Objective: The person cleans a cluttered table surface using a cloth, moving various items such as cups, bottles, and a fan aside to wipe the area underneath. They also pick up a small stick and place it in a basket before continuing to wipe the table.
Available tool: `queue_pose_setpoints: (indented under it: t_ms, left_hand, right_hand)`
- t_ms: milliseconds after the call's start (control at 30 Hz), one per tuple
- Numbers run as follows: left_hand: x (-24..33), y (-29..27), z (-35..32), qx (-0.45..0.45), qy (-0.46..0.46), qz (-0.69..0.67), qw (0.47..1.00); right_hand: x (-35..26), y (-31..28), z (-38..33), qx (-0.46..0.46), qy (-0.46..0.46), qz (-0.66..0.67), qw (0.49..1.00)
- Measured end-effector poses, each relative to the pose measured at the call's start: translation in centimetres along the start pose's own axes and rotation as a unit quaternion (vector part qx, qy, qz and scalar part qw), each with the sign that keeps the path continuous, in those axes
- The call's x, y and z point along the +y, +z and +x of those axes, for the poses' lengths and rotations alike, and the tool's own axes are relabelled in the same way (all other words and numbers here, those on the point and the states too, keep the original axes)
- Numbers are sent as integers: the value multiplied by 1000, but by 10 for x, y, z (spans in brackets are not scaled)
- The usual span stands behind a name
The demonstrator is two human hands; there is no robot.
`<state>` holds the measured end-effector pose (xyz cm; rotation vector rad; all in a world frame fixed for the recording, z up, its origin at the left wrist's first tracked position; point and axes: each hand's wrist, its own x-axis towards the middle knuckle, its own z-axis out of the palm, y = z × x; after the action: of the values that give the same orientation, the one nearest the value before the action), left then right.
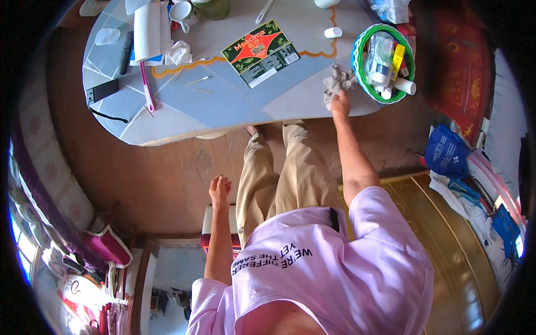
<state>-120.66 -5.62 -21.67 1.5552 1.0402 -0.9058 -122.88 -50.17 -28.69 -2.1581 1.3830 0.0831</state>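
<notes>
My right hand [340,104] grips a crumpled grey cloth [338,82] at the table's near right edge. The cloth lies bunched on the tabletop, just left of a green and white basket [357,68]. In the basket are a yellow box [398,58], a clear plastic bottle and white containers. My left hand [220,188] hangs beside my left leg, away from the table, its fingers curled in with nothing visible in them. A flattened green and red carton [261,53] lies mid-table, left of the cloth.
On the table [184,120] are a pink-handled tool [147,89], thin sticks, a dark phone-like device [103,91] with a strap, crumpled tissue [179,53], a mug [184,15] and a small white cup [333,32]. A golden-brown padded surface [441,223] is behind me on the right.
</notes>
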Motion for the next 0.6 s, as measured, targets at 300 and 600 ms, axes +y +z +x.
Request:
queue_pose_setpoints:
  t_ms: [300,600]
  left_hand:
    - [15,-1,-3,-7,29,2,1000]
    - [36,7,-6,-50,54,0,997]
  right_hand:
    - [-67,93,-196,-392,-267,54,879]
    - [-48,19,-94,-203,-112,-7,973]
